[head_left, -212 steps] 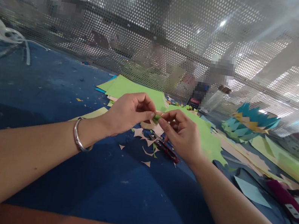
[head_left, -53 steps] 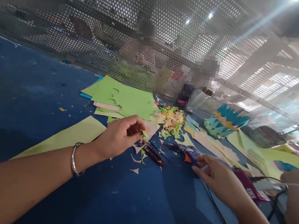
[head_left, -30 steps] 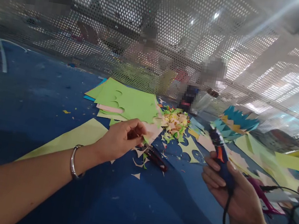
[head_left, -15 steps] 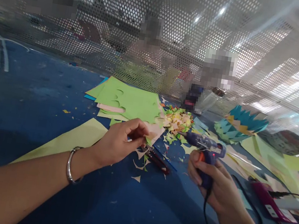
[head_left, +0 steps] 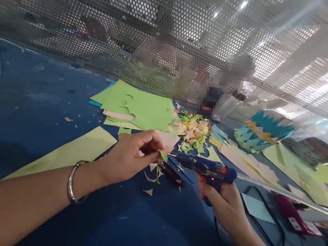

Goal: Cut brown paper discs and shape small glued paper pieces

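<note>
Between thumb and fingertips, my left hand (head_left: 131, 157) pinches a small green paper piece (head_left: 163, 155). My right hand (head_left: 226, 202) grips a blue hot glue gun (head_left: 202, 166), a finger at its orange trigger and a small red light lit on its side. The nozzle tip points left and is at the green piece; whether they touch I cannot tell. A clear glue stick (head_left: 290, 193) sticks out of the gun's back. Below the nozzle lie a dark red cutting tool (head_left: 172, 174) and paper scraps (head_left: 148, 191).
Green paper sheets (head_left: 144, 109) and a heap of small paper pieces (head_left: 196, 129) lie ahead. A pale yellow sheet (head_left: 64, 154) is at left. Right stand a teal paper crown-like ring (head_left: 263, 133) and a magenta power strip (head_left: 296, 216) with black cables. A perforated metal screen (head_left: 112, 18) borders the table.
My right hand has turned the glue gun and brought its nozzle left to the green piece. The glue stick behind the gun now shows. My left hand has stayed nearly still.
</note>
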Motion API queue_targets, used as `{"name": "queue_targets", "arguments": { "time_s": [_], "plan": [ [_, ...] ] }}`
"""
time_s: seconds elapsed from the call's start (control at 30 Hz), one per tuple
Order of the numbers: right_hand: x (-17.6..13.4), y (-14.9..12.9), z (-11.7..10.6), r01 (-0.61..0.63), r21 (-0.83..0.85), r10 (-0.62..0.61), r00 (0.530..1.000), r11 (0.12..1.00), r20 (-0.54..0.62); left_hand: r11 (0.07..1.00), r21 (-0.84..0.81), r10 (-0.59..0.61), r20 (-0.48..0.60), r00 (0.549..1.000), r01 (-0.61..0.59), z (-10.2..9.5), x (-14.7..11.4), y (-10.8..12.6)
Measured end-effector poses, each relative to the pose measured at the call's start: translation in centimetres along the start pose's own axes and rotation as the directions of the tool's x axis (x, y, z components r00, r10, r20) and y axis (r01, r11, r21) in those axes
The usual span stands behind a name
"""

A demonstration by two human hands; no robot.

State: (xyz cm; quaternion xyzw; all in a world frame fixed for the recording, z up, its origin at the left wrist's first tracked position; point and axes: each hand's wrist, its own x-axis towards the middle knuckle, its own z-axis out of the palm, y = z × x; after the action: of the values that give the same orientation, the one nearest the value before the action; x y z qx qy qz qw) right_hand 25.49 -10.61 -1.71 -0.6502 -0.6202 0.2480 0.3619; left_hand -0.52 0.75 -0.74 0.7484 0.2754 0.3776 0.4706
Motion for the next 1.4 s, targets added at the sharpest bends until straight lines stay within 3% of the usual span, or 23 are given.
{"name": "queue_targets", "arguments": {
  "time_s": [0.37,0.73,1.4],
  "plan": [
    [-0.1,-0.8,0.2,0.121,-0.125,-0.124,0.992,0.985,-0.015,0.999,0.04,0.01,0.029,1.0,-0.011,0.1,-0.1,0.5],
    [-0.3,-0.1,0.2,0.123,-0.203,-0.131,0.991,0.972,-0.029,0.997,0.08,-0.005,0.024,1.0,0.003,0.1,-0.1,0.9],
    [-0.2,-0.4,0.0,0.119,-0.227,-0.135,0.989,0.967,-0.059,0.999,-0.039,0.0,-0.023,1.0,-0.001,0.3,0.1,0.5]
  ]
}}
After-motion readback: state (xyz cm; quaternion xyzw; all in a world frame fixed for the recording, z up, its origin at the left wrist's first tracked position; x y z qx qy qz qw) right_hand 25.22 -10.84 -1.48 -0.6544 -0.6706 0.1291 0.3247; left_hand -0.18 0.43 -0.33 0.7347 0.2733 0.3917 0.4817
